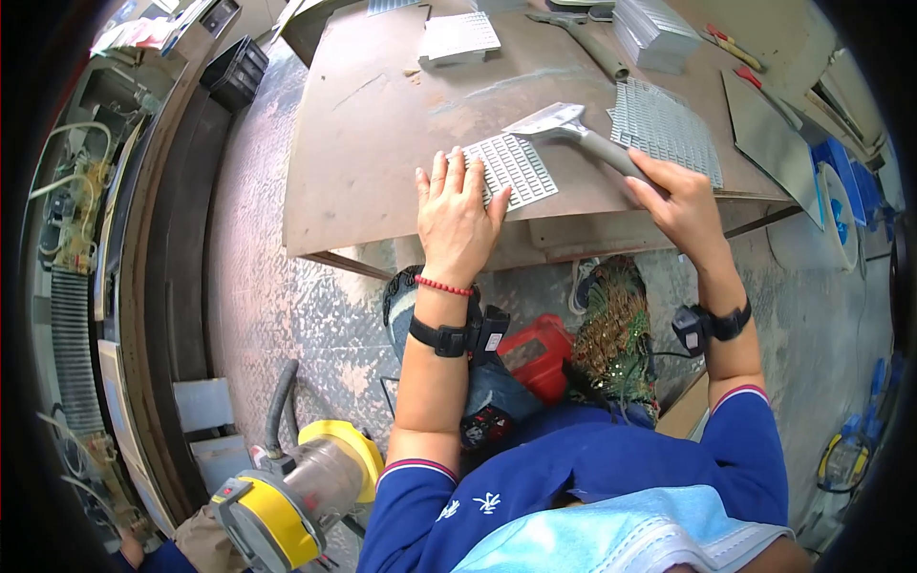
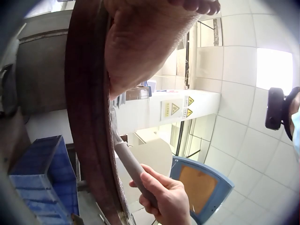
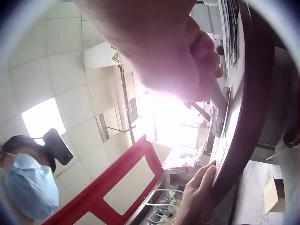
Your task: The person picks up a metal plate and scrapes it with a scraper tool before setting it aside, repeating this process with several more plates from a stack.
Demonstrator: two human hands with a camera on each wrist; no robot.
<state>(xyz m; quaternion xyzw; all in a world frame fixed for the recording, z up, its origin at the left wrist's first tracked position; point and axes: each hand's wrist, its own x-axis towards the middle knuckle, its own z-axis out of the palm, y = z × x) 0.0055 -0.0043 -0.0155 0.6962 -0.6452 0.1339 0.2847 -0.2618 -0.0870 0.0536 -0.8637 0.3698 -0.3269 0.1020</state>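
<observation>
A thin light sheet (image 1: 525, 174) with rows of small slots lies near the front edge of the table. My left hand (image 1: 453, 212) rests on its left side, palm down with fingers straight. A scraper (image 1: 604, 148) with a grey handle and wide metal blade is gripped by my right hand (image 1: 684, 205). The blade (image 1: 546, 120) points left and overlaps the sheet's far edge in the head view. The left wrist view shows my right fingers curled round the handle (image 2: 132, 168). In the right wrist view, my left fingertips (image 3: 206, 172) are at the table edge.
Stacked slotted sheets (image 1: 666, 134) lie right of the scraper, with a taller stack (image 1: 654, 36) behind. Farther back are a small pile (image 1: 460, 36) and another grey-handled tool (image 1: 594, 48). A flat plate (image 1: 776, 143) sits at the table's right edge. A yellow vacuum (image 1: 277, 516) stands lower left.
</observation>
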